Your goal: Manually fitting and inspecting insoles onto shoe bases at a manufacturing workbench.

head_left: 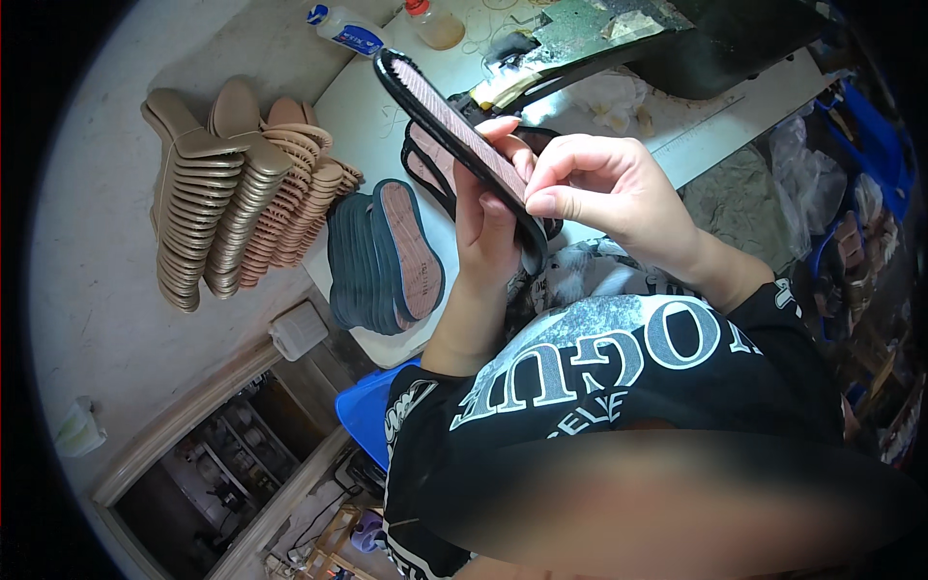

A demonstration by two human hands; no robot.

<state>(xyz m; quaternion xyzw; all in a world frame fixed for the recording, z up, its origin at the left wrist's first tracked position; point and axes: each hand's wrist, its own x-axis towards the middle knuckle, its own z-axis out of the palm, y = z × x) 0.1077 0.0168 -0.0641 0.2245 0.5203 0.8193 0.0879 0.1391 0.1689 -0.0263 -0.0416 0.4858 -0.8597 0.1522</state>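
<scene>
Far left, tan soles [227,184] stacked; beside them dark insoles [387,256] piled on the worktop [372,106]. Centre, left hand [486,227] clamped around a black-rimmed insole [454,126] held aloft. Right hand [604,188] pinching its lower edge. Many pieces seemingly waiting.

The white tabletop [387,126] lies bare between the tan sole stacks [232,193] on the left and the bottles [387,27] at the far edge, so a hand could pass there. The dark insole pile [387,256] crowds the near edge. The sewing machine [677,39] blocks the right side.
</scene>
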